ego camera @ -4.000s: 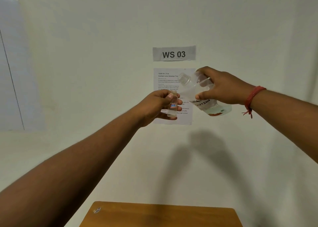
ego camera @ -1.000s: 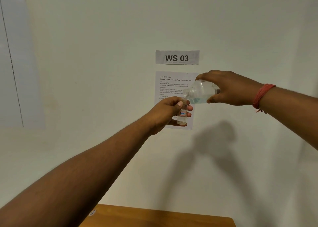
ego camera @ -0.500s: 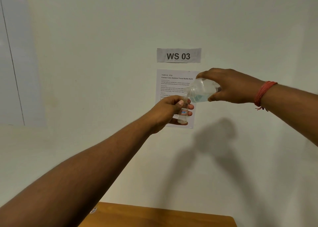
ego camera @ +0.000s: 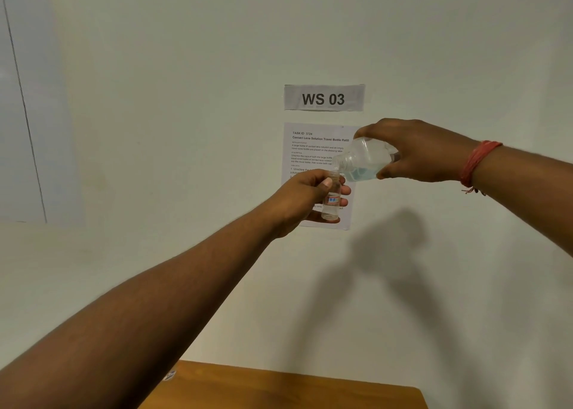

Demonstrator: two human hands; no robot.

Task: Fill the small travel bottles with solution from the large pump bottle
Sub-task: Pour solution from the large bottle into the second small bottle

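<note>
My left hand (ego camera: 302, 199) holds a small clear travel bottle (ego camera: 331, 202) upright at arm's length, fingers wrapped round it; a blue and red label shows on its side. My right hand (ego camera: 421, 151) grips the large clear bottle (ego camera: 364, 160), tipped almost level with its uncapped threaded neck down-left, right at the small bottle's mouth. Pale bluish liquid lies along the large bottle's lower side. No pump head is on it. I cannot make out a stream between the two.
Both hands are raised in front of a white wall with a "WS 03" sign (ego camera: 324, 97) and a printed task sheet (ego camera: 313, 148). A wooden table edge (ego camera: 279, 387) shows at the bottom. A red thread band (ego camera: 476, 163) circles my right wrist.
Since four seconds ago my right hand has tipped the large bottle from bottom-down to near level and brought its neck to the small bottle's mouth. Over the last second, both hands have hardly moved.
</note>
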